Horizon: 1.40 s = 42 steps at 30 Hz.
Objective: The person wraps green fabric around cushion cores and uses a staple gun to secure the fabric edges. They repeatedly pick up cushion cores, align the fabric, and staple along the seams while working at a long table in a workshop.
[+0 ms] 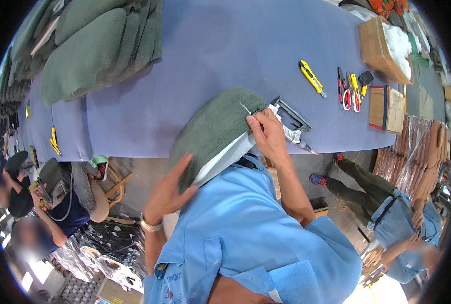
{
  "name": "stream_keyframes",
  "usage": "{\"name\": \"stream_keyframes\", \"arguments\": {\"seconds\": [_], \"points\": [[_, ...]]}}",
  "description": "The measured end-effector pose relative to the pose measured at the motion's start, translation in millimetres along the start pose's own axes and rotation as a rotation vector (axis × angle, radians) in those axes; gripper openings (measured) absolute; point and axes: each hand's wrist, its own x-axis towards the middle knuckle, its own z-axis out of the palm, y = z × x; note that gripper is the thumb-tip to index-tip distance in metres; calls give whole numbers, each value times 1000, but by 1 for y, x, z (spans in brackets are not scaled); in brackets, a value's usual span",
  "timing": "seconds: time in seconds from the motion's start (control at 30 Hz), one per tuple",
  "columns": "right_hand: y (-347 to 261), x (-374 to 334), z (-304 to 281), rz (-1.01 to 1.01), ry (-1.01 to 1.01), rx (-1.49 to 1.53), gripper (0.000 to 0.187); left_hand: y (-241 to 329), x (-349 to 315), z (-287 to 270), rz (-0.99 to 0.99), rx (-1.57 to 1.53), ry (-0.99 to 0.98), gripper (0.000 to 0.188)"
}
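Note:
A dark green fabric-covered cushion point(215, 129) is tilted over the table's near edge, against my body. Its pale underside point(228, 158) faces me. My left hand point(168, 191) holds the cushion's lower left end, thumb and forefinger spread apart along it. At the upper right end, my right hand point(269, 133) pinches the cover's edge. A short white thread or strip point(244, 108) shows on the fabric just beside those fingers. Right behind my right hand lies a silver and black air staple gun point(292, 122) on the table; my hand hides part of it.
Green covered pieces point(101, 50) are stacked at the far left of the blue-grey table point(225, 45). A yellow cutter point(312, 78), pliers and scissors point(346, 93) lie right, near a carton of white stuffing point(382, 50) and a wooden box point(386, 109). People work on both sides.

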Motion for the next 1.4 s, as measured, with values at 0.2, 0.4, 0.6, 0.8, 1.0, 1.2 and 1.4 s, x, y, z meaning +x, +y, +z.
{"name": "stream_keyframes", "arguments": {"seconds": [0.2,0.4,0.6,0.8,1.0,1.2,1.4], "points": [[-10,11,1,-228,323,-282,26,36,109,32,99,322,-31,99],[-4,12,3,67,135,179,23,29,128,38,102,343,-101,98],[25,-21,16,135,247,145,25,32,126,42,54,424,-85,101],[22,-14,4,126,199,125,24,43,134,38,4,438,-96,102],[24,-16,9,97,226,184,23,59,160,48,145,542,-51,100],[21,-14,17,53,271,272,19,61,167,35,151,542,-157,101],[16,2,30,95,295,333,19,46,180,12,296,431,-179,101]]}}
